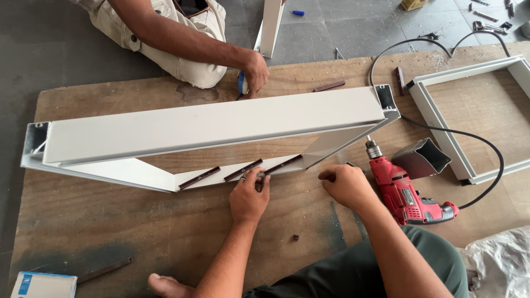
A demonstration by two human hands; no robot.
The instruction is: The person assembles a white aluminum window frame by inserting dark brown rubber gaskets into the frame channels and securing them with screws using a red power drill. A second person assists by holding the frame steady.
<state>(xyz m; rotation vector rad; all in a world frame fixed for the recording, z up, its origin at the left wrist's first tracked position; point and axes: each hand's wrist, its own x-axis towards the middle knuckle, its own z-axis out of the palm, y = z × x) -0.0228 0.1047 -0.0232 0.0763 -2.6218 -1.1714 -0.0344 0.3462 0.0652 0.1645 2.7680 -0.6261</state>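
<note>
left hand [249, 196] — fingertips on brown strip [281, 164] | right hand [346, 185] — just beside

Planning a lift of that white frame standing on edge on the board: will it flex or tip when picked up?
The white frame looks like hollow metal section, so probably stiff and light for its size. Standing on one long edge, it may tip if pushed sideways. The left hand touches its lower rail; the painted faces look smooth, possibly slippery.

My left hand [249, 197] pinches a small screw [259, 174] against a dark brown strip [282, 164] lying in the white frame [210, 124], which stands on edge across the board. Two more strips lie in line leftward.
</note>
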